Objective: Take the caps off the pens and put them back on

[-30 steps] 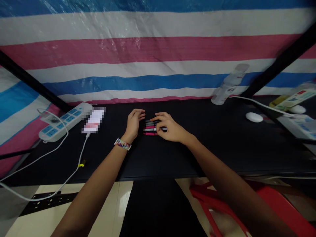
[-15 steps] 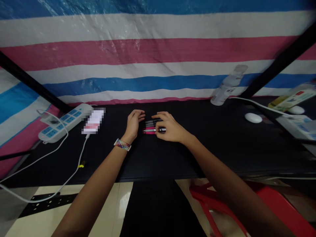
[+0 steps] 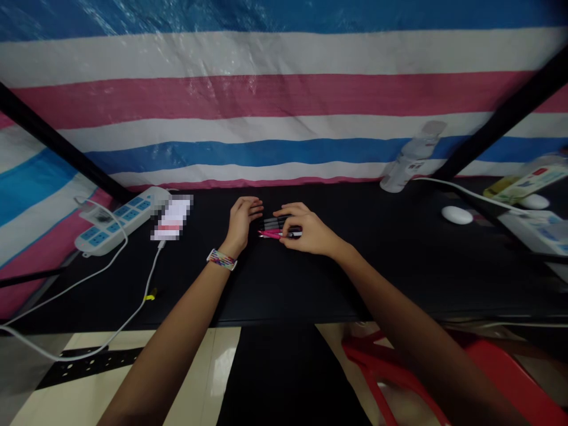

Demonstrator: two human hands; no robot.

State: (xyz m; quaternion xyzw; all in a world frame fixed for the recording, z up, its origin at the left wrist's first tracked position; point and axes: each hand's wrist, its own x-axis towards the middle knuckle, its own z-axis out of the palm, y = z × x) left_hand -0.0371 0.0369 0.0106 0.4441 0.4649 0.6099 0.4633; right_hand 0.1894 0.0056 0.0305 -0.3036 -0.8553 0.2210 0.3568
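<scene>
Several pens lie side by side on the black tabletop (image 3: 284,284), between my two hands. Farther from me are dark and grey pens (image 3: 271,223); a pink pen (image 3: 270,235) is on the near side, slanting across a white one. My right hand (image 3: 310,232) pinches the pink pen between thumb and fingertip, its other fingers reaching over the row. Beside the pens' left ends stands my left hand (image 3: 239,223), fingers stretched out and slightly curved, holding nothing. A colourful woven band (image 3: 222,259) circles the left wrist.
At left lie a power strip (image 3: 119,222) and a blurred-out phone (image 3: 172,218) with a white cable (image 3: 151,278). A clear bottle (image 3: 410,157) leans at the back right, near a white oval object (image 3: 457,215). A red stool (image 3: 497,367) stands below the table's front edge.
The pink pen has shifted from lying straight at the row's near edge to slanting over the white pen, in my right hand's pinch. My left hand has barely moved.
</scene>
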